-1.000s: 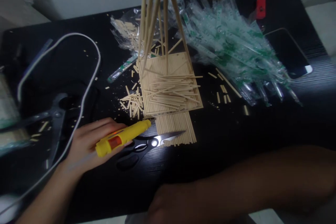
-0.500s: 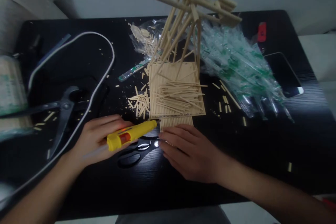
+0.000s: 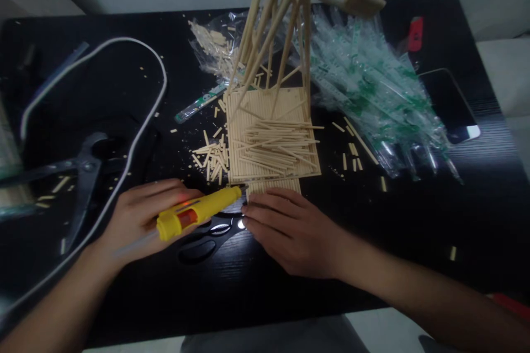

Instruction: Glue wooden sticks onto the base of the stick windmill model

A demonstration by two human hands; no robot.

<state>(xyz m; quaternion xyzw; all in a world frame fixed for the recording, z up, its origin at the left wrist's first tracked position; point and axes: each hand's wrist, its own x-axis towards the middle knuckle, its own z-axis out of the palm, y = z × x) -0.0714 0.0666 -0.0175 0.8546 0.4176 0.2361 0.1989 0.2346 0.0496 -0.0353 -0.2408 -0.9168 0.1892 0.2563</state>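
My left hand is closed round a yellow hot glue gun, a clear glue stick jutting from its back. The nozzle points right, at the left edge of a small panel of wooden sticks. My right hand grips that panel from the near side, its fingers partly covering it. Just beyond lies a larger square stick panel with a pile of thin sticks on it. A frame of wooden sticks rises from the larger panel. Black scissors lie below the glue gun.
Pliers and a looping white cable lie on the left of the black table. Short stick offcuts are scattered beside the panel. Plastic wrappers, a phone and a red object occupy the right.
The view has shifted a little, so most things appear slightly higher and farther left. Both hands keep their holds, and the nozzle stays by the small panel's left edge.
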